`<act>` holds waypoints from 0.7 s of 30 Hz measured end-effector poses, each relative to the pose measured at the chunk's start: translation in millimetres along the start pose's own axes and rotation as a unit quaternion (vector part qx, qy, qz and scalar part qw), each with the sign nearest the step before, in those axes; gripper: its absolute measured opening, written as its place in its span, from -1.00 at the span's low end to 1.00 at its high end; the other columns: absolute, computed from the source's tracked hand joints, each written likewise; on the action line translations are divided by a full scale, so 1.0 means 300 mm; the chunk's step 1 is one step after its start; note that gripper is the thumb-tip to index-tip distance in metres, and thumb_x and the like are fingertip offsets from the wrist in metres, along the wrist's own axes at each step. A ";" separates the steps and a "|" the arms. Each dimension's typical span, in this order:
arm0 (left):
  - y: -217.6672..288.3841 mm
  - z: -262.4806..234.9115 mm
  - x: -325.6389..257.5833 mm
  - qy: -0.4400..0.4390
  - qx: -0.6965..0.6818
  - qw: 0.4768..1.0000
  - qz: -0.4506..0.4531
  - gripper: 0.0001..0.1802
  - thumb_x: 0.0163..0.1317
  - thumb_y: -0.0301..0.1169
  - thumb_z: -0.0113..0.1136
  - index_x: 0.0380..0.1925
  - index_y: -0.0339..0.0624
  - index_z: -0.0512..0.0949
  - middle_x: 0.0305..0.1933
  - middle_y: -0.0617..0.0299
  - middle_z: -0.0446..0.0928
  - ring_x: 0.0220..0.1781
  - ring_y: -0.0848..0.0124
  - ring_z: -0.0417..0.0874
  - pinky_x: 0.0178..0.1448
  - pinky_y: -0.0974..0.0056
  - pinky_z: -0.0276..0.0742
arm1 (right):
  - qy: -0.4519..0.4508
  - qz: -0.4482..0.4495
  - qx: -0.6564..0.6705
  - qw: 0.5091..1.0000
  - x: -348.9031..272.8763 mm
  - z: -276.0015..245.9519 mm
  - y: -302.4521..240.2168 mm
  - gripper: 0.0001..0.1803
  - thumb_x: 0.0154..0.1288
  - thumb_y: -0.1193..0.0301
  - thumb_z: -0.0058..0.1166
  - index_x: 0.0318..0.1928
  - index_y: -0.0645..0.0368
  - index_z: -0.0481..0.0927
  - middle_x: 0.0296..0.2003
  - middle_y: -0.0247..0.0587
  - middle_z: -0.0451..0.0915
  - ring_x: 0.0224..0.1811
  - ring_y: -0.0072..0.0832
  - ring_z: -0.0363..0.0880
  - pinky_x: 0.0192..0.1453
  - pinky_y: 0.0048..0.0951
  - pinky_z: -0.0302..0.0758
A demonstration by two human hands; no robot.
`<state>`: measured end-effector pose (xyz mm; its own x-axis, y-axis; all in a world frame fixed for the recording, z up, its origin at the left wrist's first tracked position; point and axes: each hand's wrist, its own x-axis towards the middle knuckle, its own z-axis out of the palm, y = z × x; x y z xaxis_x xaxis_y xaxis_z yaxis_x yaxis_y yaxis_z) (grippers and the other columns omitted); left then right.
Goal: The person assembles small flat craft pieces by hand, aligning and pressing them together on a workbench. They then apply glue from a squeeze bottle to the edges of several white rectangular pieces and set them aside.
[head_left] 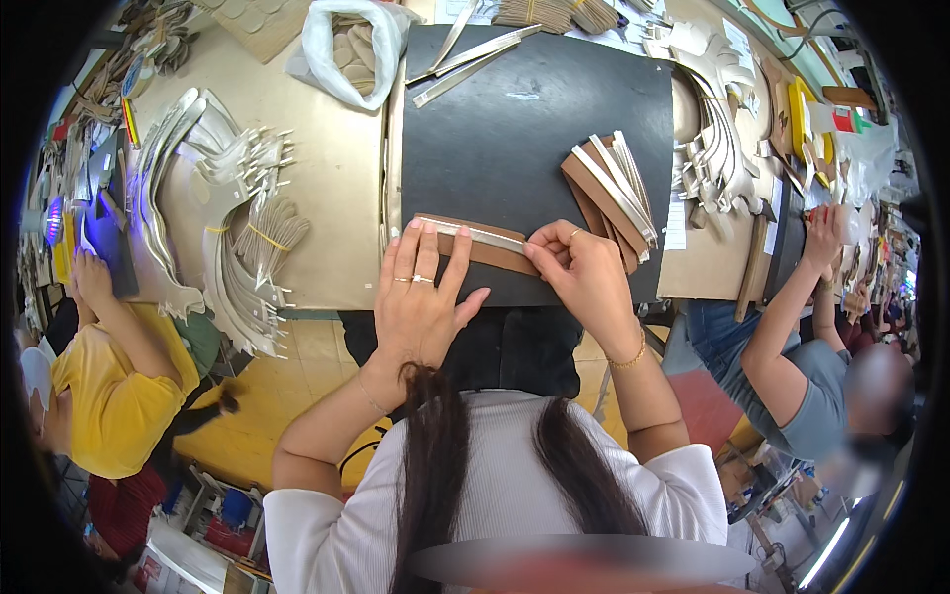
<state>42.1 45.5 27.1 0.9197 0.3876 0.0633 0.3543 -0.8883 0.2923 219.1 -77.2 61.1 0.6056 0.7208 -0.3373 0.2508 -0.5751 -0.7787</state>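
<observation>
A narrow silvery strip (487,236) lies along a wider brown strip (500,257) near the front of the black mat (485,129). My left hand (421,292) rests palm down at its left end, with fingers spread and the fingertips pressing on the strips. At the other end my right hand (586,279) has its thumb and index finger pinched on the silvery strip; the exact contact is partly hidden by the fingers. Just beyond that hand, a fanned pile of brown strips (577,188) has several silvery strips (623,183) lying on top.
Loose silvery strips (475,64) lie at the mat's far edge, beside a white bag (322,74) of tan rounded pieces. Bundles of curved pale pieces (233,238) cover the left table; more curved pieces (717,129) lie right, near a hammer (754,257). People work on both sides.
</observation>
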 end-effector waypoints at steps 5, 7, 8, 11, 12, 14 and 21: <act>0.022 -0.011 0.008 -0.026 0.016 1.000 -0.006 -0.13 -0.03 0.08 0.47 0.37 0.36 0.42 0.36 -0.18 0.27 0.47 -0.09 0.26 0.47 -0.12 0.26 | 0.003 -0.019 -0.040 0.999 0.008 0.002 0.001 -0.83 0.32 0.43 0.25 -0.25 0.34 0.67 -0.52 -0.18 0.67 -0.49 -0.55 0.67 -0.34 -0.56 0.56; 0.034 -0.018 0.010 -0.042 0.012 0.999 -0.012 -0.08 -0.09 0.12 0.47 0.37 0.42 0.41 0.37 -0.22 0.25 0.47 -0.11 0.24 0.47 -0.13 0.25 | 0.009 -0.024 -0.046 0.999 0.006 0.006 0.000 -0.84 0.31 0.44 0.25 -0.26 0.32 0.67 -0.50 -0.13 0.66 -0.48 -0.43 0.66 -0.34 -0.48 0.56; 0.038 -0.022 0.012 -0.050 0.010 0.999 -0.015 -0.06 -0.13 0.14 0.48 0.37 0.46 0.40 0.37 -0.24 0.24 0.48 -0.13 0.23 0.47 -0.14 0.25 | 0.011 -0.024 -0.047 0.999 0.003 0.010 0.001 -0.86 0.30 0.44 0.25 -0.26 0.30 0.67 -0.48 -0.10 0.64 -0.47 -0.33 0.65 -0.33 -0.41 0.56; 0.046 -0.029 0.017 -0.062 0.017 0.998 -0.015 0.01 -0.20 0.14 0.50 0.39 0.49 0.37 0.37 -0.27 0.24 0.48 -0.14 0.22 0.48 -0.14 0.24 | 0.056 -0.078 -0.143 0.985 -0.014 0.028 0.012 -0.89 0.27 0.45 0.25 -0.25 0.22 0.68 -0.38 -0.09 0.60 -0.43 -0.24 0.62 -0.32 -0.32 0.54; 0.047 -0.031 0.018 -0.068 0.020 0.997 -0.016 0.01 -0.21 0.14 0.51 0.39 0.50 0.37 0.38 -0.27 0.23 0.49 -0.14 0.22 0.48 -0.14 0.23 | 0.076 -0.106 -0.189 0.973 -0.023 0.033 0.020 -0.89 0.25 0.45 0.26 -0.24 0.20 0.68 -0.35 -0.11 0.59 -0.41 -0.24 0.61 -0.33 -0.31 0.52; 0.046 -0.032 0.019 -0.072 0.021 0.997 -0.016 0.03 -0.22 0.12 0.52 0.39 0.50 0.36 0.39 -0.27 0.23 0.49 -0.14 0.22 0.49 -0.14 0.21 | 0.098 -0.185 -0.223 0.952 -0.035 0.055 0.034 -0.83 0.22 0.46 0.27 -0.17 0.16 0.69 -0.30 -0.18 0.55 -0.37 -0.28 0.58 -0.28 -0.31 0.50; 0.027 -0.030 -0.002 -0.060 -0.016 0.998 -0.014 0.03 -0.16 0.05 0.56 0.42 0.33 0.34 0.43 -0.24 0.18 0.52 -0.11 0.18 0.51 -0.13 0.17 | 0.074 -0.256 -0.330 0.906 -0.090 -0.004 0.019 -0.62 0.17 0.48 0.29 0.05 0.12 0.69 -0.21 -0.27 0.52 -0.20 -0.34 0.51 -0.06 -0.29 0.40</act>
<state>42.8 40.4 38.0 0.9236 0.3787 -0.0594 0.3768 -0.8682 0.3229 205.1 -100.3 66.4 0.3648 0.9267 0.0906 0.8943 -0.3217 -0.3109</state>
